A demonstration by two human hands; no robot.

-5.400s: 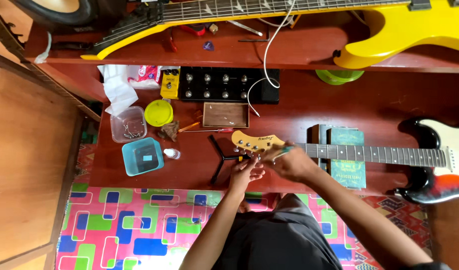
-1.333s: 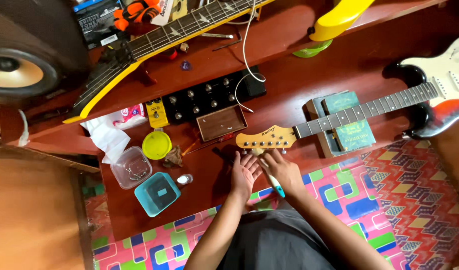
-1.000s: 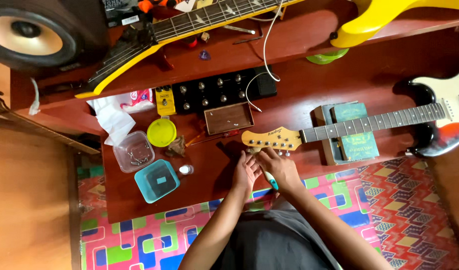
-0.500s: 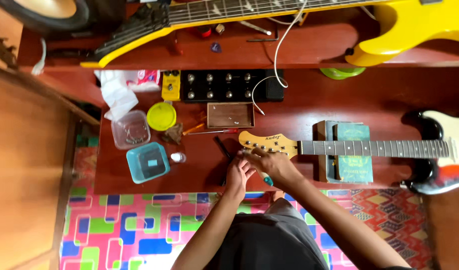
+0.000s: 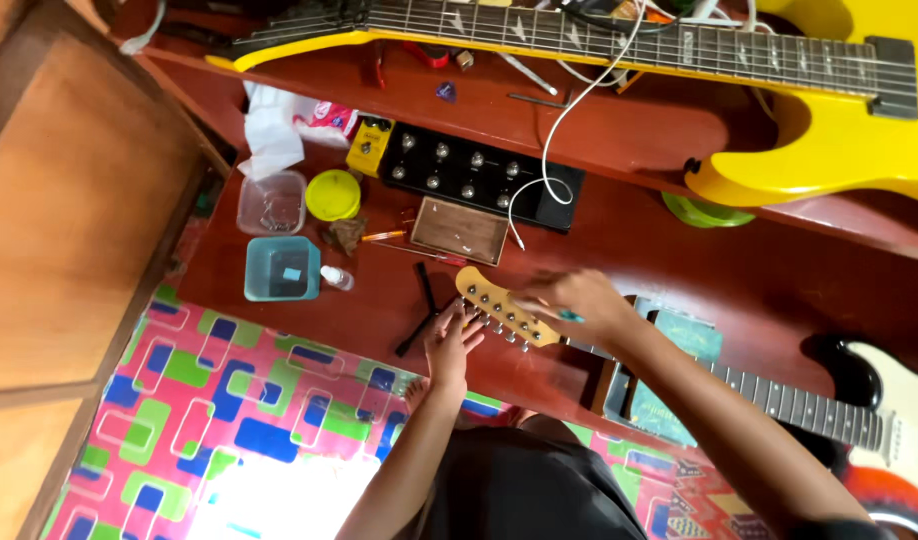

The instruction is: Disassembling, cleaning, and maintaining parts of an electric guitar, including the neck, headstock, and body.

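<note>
1. Headstock (image 5: 494, 303) of the guitar lies on the red bench (image 5: 759, 270), neck propped on a block, so its tuners stay reachable.
2. I see my left hand (image 5: 451, 345) below it, fingers spread, steadying the tuners.
3. My right hand (image 5: 579, 300) rests over the neck; it is blurred, so I cannot tell its grip.

right hand (image 5: 579, 300) was down at the near edge of the headstock (image 5: 494, 305) beside the left hand (image 5: 449, 350) half a second ago, now it's lifted over the top of the headstock where the neck starts, blurred, with a small teal thing at the fingers. left hand has fingers spread more, tips at the tuner pegs. camera swung, so the guitar neck now runs slanted down to the right instead of level.
</note>
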